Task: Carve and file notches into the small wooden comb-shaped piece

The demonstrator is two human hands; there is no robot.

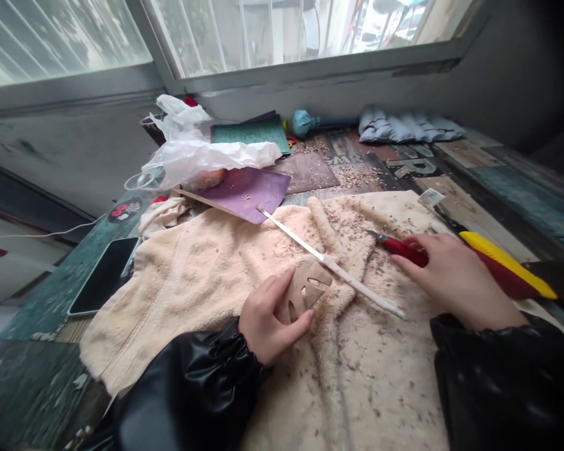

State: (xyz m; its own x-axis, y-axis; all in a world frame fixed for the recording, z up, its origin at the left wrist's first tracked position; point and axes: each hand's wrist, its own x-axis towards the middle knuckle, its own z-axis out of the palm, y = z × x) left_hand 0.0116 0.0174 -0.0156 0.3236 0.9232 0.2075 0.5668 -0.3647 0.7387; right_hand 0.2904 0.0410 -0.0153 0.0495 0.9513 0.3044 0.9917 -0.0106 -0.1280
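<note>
My left hand [273,318] grips a brown carved piece [302,293] with several cut-out openings, its thumb and fingers on either side. My right hand [451,275] is closed around a red-handled carving knife [401,248], whose short blade points left, apart from the carved piece. Between the hands a long thin tool [305,243], with a bare flat metal end and a white-wrapped handle, lies aslant on the cream towel [220,263]. Brown shavings are scattered over the towel, mostly near my right hand. Both wrists are in black sleeves.
A yellow and red cutter [507,263] lies right of my right hand. Behind the towel are a purple sheet [254,191], a white plastic bag [207,153] and grey-blue padded bundles [407,125]. A phone [104,275] lies at left. The window [282,37] stands beyond the table.
</note>
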